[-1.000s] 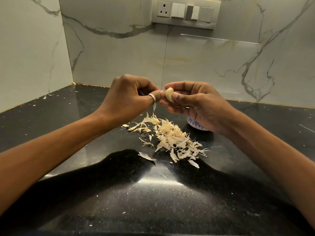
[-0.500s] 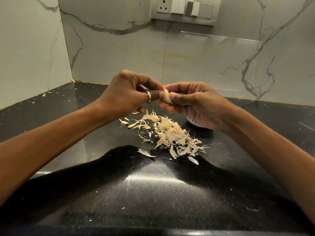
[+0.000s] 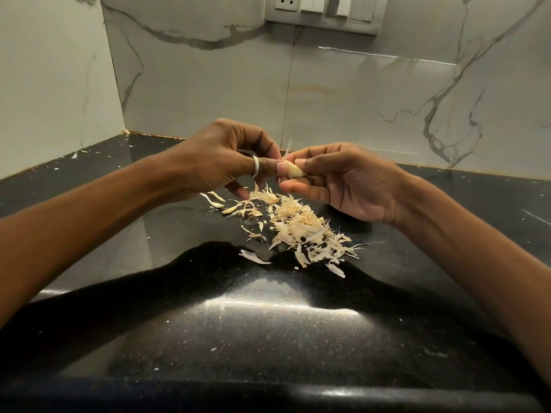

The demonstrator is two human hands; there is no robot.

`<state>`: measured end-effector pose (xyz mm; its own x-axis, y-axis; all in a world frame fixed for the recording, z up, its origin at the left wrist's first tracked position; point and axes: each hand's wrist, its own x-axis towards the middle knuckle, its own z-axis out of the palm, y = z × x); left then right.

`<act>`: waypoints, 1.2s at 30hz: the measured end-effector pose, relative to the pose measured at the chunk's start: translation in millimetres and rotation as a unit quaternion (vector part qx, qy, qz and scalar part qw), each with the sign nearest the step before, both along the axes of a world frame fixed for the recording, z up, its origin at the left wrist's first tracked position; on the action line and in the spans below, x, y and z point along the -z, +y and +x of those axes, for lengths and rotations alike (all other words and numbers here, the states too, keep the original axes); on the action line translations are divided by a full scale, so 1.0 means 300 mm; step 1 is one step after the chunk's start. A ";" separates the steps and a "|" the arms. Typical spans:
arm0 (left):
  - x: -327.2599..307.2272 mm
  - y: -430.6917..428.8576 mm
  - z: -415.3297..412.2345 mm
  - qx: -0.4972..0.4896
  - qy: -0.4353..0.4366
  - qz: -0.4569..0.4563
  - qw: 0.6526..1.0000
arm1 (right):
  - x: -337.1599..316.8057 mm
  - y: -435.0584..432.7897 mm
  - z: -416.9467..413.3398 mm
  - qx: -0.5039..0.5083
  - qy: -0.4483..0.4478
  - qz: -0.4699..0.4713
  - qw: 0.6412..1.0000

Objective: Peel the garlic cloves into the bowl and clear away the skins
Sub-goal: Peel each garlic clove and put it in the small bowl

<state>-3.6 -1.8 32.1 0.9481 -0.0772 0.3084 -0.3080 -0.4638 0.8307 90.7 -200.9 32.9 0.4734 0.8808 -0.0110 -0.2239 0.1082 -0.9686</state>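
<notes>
Head view, down onto near countertop (image 3: pixel 268 338)

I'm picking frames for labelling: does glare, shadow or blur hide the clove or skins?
Head view: glare on the counter lies nearer the camera than the skins, with shadow around it; skins are legible. Clove, held by left hand and right hand, is sharp; a wisp above is motion-blurred. Wide-angle bends the walls.

Glossy black speckled counter (image 3: pixel 268 338) filling the lower view, grey-veined marble wall tiles (image 3: pixel 208 84) rising from its back and left edges, meeting at the back left corner, switch plate (image 3: pixel 325 13) with socket (image 3: pixel 286 2) high on the back wall, bright glare (image 3: pixel 283 305) toward the counter's front edge
</notes>
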 end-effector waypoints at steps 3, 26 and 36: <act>-0.002 -0.001 -0.003 0.006 0.003 0.007 1.000 | 0.002 0.001 0.001 0.000 -0.007 -0.002 1.000; 0.023 -0.007 0.019 -0.096 -0.175 0.123 0.972 | -0.009 0.008 0.004 0.164 -0.023 0.078 0.983; 0.056 -0.036 0.028 -0.172 -0.249 0.141 0.943 | 0.015 0.027 -0.002 0.180 -0.130 0.075 0.972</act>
